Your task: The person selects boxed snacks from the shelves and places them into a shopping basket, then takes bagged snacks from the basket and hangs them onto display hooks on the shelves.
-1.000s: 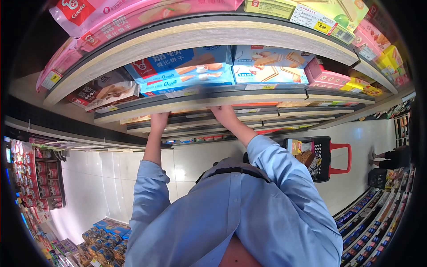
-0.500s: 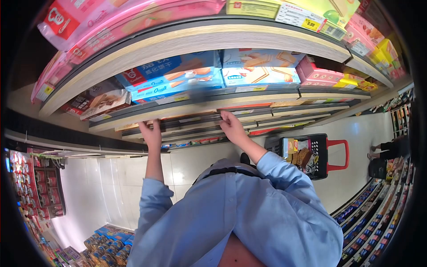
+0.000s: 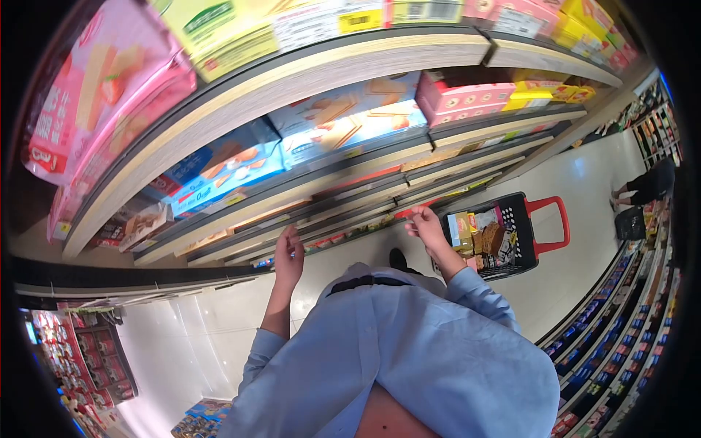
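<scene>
Black shopping basket (image 3: 517,255) holding assorted packages (image 3: 488,237) sits beside the right hand (image 3: 426,226), whose fingers curl loosely, thumb and fingertips near each other.

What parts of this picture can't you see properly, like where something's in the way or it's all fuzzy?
All in the head view:
- Other person: top half fades into the dark round edge.
- One foot: hidden by the blue shirt; only one shoe shows.
- Deep inside the second shelf: hidden by the wooden board above.
- Basket bottom: covered by packs.
- Yellow price label: too blurred to read.
</scene>
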Tool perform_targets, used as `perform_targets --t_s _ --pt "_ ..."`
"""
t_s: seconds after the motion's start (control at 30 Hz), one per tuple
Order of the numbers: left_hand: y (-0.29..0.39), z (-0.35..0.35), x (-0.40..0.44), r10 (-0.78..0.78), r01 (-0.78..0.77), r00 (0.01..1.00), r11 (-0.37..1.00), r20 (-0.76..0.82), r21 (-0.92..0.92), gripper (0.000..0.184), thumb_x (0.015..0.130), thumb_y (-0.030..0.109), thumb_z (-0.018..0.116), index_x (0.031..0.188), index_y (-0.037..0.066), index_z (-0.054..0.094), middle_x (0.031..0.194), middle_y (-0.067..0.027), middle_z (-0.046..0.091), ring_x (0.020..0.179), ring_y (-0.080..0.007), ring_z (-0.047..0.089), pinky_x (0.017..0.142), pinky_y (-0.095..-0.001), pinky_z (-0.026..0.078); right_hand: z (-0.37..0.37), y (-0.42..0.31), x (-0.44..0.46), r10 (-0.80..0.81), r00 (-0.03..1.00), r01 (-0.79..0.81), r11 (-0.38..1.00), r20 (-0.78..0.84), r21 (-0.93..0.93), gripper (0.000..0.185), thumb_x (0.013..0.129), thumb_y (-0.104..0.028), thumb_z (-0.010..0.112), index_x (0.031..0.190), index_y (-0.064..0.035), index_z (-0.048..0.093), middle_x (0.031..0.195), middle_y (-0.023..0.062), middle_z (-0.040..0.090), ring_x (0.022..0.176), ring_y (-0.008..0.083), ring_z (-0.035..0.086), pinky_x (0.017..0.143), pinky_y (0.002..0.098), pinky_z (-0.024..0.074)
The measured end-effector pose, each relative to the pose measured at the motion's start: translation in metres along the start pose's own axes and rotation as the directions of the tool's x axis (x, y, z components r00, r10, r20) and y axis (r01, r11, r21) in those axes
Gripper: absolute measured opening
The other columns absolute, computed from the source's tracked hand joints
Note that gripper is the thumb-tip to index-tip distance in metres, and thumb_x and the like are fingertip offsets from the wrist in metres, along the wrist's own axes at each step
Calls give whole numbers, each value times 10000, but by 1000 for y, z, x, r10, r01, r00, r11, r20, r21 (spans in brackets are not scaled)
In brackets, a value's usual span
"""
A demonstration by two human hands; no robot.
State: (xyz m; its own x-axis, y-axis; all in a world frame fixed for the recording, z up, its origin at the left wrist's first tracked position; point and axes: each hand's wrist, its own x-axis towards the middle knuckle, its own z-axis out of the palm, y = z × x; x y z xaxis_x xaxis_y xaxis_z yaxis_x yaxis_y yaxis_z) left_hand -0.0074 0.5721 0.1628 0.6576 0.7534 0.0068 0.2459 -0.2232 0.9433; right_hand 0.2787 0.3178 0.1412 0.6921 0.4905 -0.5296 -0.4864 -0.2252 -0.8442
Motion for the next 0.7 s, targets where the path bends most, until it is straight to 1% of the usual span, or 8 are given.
perform_targets --t_s 0.1,0.27,0.33,0.37,0.47,0.5,0.63,0.7 --pt "34 25 27 135 -134 989 991 -51 27 506 928 17 569 1405 43 403 1241 -126 569 1056 -167 589 817 -266 503 3 -32 11 -197 980 197 980 9 33 325 962 -98 525 1278 -41 470 1019 65 641 756 116 637 629 246 513" --pt "76 66 56 68 -68 974 998 -216 9 392 895 -7 583 1269 1 466 1127 -117 508 928 -158 564 786 -297 492 4 -85 32 -403 911 395 914 90 96 385 941 -80 542 1304 -12 434 905 68 643 704 112 619 582 245 492" --pt "90 82 63 176 -160 933 984 -313 75 322 886 -12 582 1196 -1 493 1063 -105 483 865 -153 551 769 -295 488 1 -101 42 -402 906 398 916 132 53 392 933 -95 556 1289 3 424 888 83 638 683 130 629 579 259 500" --pt "91 85 66 245 -175 916 957 -318 232 380 882 -26 564 1251 9 482 1009 -90 511 858 -143 574 752 -278 486 0 -106 46 -398 904 398 917 156 31 396 929 -102 563 1281 10 419 880 90 636 673 139 634 578 266 504" --pt "88 97 77 153 -103 920 983 -360 155 332 876 -14 576 1198 3 499 1001 -98 514 861 -151 568 778 -298 483 0 -117 54 -452 872 475 874 185 -102 319 915 -162 569 1160 26 493 833 115 640 653 165 653 577 301 519" --pt "93 103 80 140 -86 895 986 -423 144 221 882 25 585 1093 -24 544 983 -109 530 834 -170 576 777 -311 480 1 -131 55 -357 907 401 894 223 -199 258 899 -209 552 1009 24 557 753 126 636 629 180 662 579 330 529" --pt "106 105 85 330 -116 887 835 -322 537 173 886 125 607 922 -44 613 960 -196 592 819 -293 557 794 -422 461 -1 -151 44 -278 902 363 903 331 -231 234 893 -198 537 947 29 563 682 100 627 565 169 638 565 327 524" --pt "89 103 97 199 -37 897 924 -395 381 182 880 121 616 948 -47 616 957 -197 609 851 -288 568 798 -414 463 2 -139 60 -277 889 361 914 363 -186 240 895 -188 541 977 38 546 669 86 618 554 159 628 557 320 520"
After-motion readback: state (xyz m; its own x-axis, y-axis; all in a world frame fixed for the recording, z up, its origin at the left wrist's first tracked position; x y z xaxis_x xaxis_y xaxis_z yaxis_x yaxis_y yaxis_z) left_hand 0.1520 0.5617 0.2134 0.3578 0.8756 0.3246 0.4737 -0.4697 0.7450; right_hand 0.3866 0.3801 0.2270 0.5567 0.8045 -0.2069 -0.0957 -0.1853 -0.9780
